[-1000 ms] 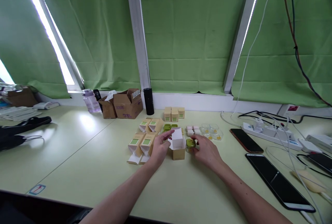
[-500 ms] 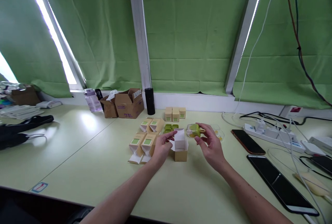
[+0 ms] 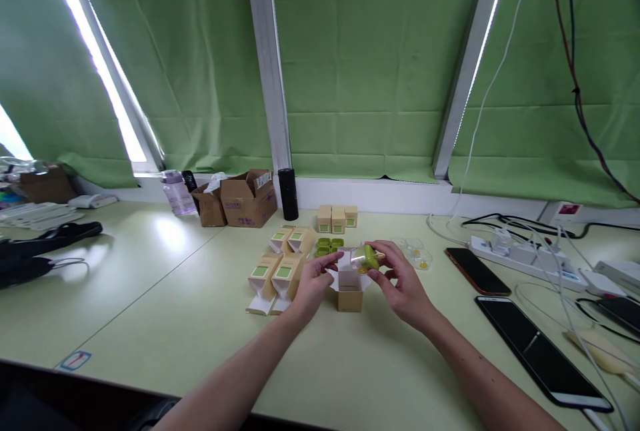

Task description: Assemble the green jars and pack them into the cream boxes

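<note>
My left hand pinched the white flap of the open box, I think to hold it back from the mouth and steady the carton, which stood upright just below those fingers. My right hand grasped the jar by its green-capped end between thumb and fingers, so its clear end was free and pointed left at the flap. The jar was in the air, tilted onto its side, above the box and near my left fingertips; that flap and those fingertips stood closest in its way. Left of my left fingers were the tan cartons, the nearest close against that hand, leaving it little room on that side. Beyond both hands lay the green pieces, and farther off the small boxes. The clear tray sat beyond my right fingers, and a phone lay well to their right.
</note>
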Available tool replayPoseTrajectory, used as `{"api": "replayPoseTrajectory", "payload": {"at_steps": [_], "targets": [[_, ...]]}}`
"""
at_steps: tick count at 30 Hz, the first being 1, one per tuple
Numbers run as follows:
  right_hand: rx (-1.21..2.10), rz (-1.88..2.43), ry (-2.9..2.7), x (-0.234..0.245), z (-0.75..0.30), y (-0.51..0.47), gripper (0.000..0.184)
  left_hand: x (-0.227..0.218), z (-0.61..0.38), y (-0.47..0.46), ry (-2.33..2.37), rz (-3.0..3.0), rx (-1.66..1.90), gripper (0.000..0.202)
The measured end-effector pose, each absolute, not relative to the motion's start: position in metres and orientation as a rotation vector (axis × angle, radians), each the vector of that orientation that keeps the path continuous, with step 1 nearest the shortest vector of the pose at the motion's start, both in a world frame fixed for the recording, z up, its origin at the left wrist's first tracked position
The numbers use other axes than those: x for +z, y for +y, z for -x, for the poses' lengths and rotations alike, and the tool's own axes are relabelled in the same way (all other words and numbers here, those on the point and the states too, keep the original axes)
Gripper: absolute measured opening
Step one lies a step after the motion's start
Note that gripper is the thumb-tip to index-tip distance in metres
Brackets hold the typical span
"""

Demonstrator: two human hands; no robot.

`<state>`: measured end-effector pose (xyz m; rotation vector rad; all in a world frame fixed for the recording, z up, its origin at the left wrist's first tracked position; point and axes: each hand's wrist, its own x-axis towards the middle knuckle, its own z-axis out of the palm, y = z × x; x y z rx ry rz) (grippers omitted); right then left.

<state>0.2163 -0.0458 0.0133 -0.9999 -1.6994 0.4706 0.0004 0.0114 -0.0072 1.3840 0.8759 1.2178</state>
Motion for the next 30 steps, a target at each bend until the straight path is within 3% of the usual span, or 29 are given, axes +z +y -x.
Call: {"api": "replayPoseTrajectory", "payload": {"at_steps": [16, 30], "targets": [[0.265, 1.107, -1.872, 0.008, -0.214, -0.051, 0.046, -0.001, -0.002, 0.008, 0.806, -1.268, 1.191, 0.065], [0.223, 1.120, -1.975, 0.001, -0.202, -0.055, 0.032, -0.004, -0.001, 0.008, 0.831, -1.288, 1.200, 0.069]]}}
